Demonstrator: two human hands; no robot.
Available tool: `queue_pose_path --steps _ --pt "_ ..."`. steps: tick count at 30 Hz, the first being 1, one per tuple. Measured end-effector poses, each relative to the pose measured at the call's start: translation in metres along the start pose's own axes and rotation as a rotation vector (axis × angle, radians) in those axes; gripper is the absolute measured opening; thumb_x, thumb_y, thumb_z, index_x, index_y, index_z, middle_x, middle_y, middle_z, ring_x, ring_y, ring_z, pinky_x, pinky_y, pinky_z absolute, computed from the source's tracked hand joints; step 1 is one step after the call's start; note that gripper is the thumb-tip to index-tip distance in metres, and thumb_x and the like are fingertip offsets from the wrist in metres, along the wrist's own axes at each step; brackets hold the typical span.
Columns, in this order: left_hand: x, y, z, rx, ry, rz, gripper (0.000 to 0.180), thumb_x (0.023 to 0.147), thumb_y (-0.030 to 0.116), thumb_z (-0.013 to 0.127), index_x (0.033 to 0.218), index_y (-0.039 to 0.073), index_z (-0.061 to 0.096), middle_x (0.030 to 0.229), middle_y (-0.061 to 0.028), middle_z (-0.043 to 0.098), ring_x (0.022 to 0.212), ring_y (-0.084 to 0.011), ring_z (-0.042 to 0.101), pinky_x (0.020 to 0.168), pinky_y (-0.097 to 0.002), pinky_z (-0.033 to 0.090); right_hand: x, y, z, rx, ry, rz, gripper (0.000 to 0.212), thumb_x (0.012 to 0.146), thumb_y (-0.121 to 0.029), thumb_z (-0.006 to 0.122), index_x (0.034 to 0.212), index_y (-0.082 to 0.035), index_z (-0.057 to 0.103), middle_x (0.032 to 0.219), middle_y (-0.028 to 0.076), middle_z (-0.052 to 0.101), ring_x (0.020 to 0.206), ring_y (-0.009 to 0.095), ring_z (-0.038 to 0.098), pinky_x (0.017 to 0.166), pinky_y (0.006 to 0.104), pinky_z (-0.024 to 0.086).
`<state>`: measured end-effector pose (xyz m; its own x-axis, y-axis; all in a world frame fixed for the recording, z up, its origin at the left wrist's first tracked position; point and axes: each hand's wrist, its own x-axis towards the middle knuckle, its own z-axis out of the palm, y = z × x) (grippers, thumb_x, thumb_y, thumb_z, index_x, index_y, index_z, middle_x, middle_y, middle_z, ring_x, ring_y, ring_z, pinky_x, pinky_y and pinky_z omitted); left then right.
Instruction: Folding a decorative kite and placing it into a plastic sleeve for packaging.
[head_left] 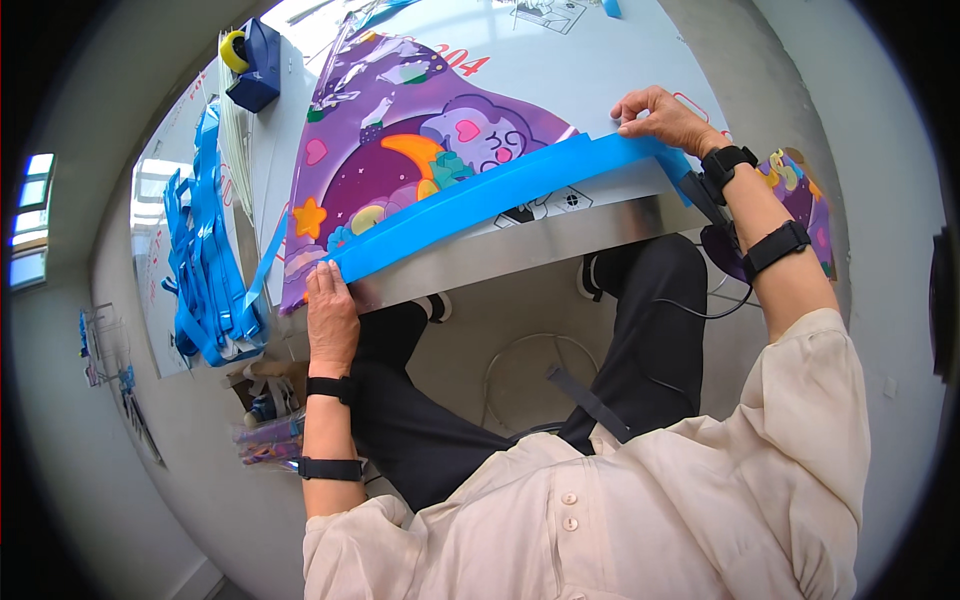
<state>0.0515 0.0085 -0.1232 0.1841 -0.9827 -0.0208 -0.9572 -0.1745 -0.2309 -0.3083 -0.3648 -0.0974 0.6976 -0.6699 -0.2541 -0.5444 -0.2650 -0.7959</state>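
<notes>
A long flat blue strip lies along the near edge of a purple printed plastic-like sheet with a moon, stars and clouds. My left hand is closed at the strip's left end, its fingertips pressed together on it by the table edge. Over the strip's right end my right hand makes a pinch, thumb and forefinger meeting at its far edge. Beyond that hand the strip hangs down past the table edge beside my wrist. The undersides of my left fingers are hidden.
At the left lies a tangled bundle of blue strips, beside a bunch of thin pale rods. A dark blue tape dispenser with yellow tape stands farther back. Metal trim edges the table. Another purple printed piece is at the right.
</notes>
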Motion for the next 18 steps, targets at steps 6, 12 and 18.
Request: queue_pose_path --steps 6,12,18 --pt "0.000 0.000 0.000 -0.079 -0.009 -0.043 0.047 0.080 -0.006 0.047 0.125 -0.018 0.045 0.124 -0.0278 0.049 0.118 -0.0382 0.045 0.106 -0.0392 0.035 -0.002 0.005 0.005 -0.084 -0.019 -0.051 0.013 0.068 -0.010 0.071 0.071 -0.001 0.062 0.084 0.008 0.066 0.081 0.019 0.060 0.081 0.0325 0.047" --pt "-0.001 0.000 0.001 -0.128 0.020 -0.058 0.048 0.079 -0.008 0.046 0.126 -0.017 0.044 0.123 -0.0271 0.049 0.116 -0.0384 0.045 0.104 -0.0400 0.036 -0.003 0.003 0.009 -0.352 0.011 -0.057 0.013 0.068 -0.009 0.069 0.073 -0.001 0.061 0.076 0.011 0.063 0.075 0.023 0.060 0.072 0.0325 0.048" --pt "-0.002 0.002 -0.001 -0.215 0.089 -0.084 0.050 0.076 -0.011 0.047 0.126 -0.016 0.045 0.121 -0.0247 0.047 0.112 -0.0392 0.046 0.102 -0.0408 0.037 -0.002 0.003 0.011 -0.282 0.103 -0.069 0.011 0.072 -0.011 0.067 0.075 -0.002 0.063 0.075 0.013 0.063 0.072 0.025 0.061 0.068 0.0343 0.048"
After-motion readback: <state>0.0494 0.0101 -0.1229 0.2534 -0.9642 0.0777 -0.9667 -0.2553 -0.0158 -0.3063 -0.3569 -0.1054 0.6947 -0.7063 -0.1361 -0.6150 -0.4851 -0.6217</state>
